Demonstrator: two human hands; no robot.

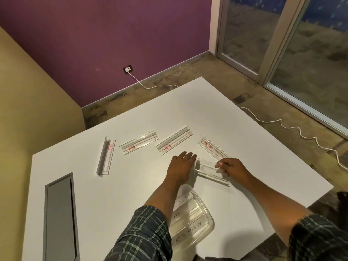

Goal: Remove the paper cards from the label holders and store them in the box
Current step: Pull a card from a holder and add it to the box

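On the white table (131,185) we've got our clear plastic box (197,219) holding handwritten cards, and four label holders up top. Left hand (181,164) lies flat, fingers straight, steadying the nearest holder (209,171); right hand (230,166) pinches its other end.

Clear plastic label holders, paper cards and a transparent box on a white tabletop.

Four clear plastic label holders with red-printed paper cards inside, spread in a far row: leftmost (106,157) standing on edge, then (139,143), (174,140) and rightmost (212,148) lying flat. A fifth clear holder (211,171) near right, cardless as far as visible. Nearest, a transparent rounded plastic box (192,219) holding handwritten white paper cards (185,226).
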